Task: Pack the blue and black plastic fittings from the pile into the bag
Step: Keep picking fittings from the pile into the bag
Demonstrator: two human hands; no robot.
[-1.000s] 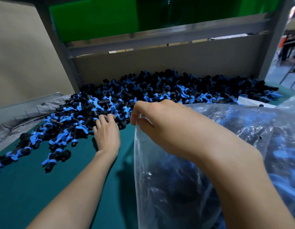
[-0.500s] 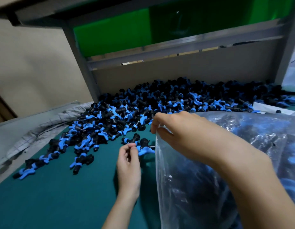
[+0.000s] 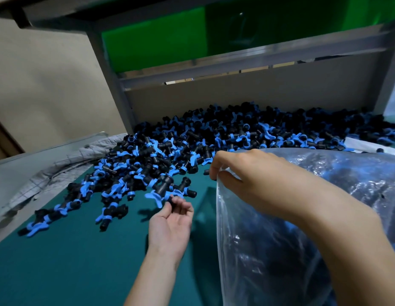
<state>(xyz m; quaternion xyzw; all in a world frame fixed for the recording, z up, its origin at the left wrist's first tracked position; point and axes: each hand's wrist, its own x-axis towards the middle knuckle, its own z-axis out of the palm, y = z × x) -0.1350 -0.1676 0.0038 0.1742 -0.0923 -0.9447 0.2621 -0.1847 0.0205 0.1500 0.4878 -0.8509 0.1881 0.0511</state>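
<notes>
A wide pile of blue and black plastic fittings (image 3: 214, 142) spreads across the far part of the green table (image 3: 59, 261). My left hand (image 3: 170, 224) is raised palm-up just in front of the pile, its fingertips pinching a few fittings (image 3: 168, 188) held above the table. A clear plastic bag (image 3: 269, 250) stands at the right, with dark fittings showing through it. My right hand (image 3: 243, 173) pinches the bag's upper left rim and holds it up.
A grey checked cloth (image 3: 66, 164) lies bunched at the table's left edge. A grey metal frame with a green panel (image 3: 170, 40) rises behind the pile. A white sheet (image 3: 369, 146) lies at the far right.
My left hand drew back out of the pile with a few fittings and lifted them, turning palm-up. My right hand kept hold of the bag rim.
</notes>
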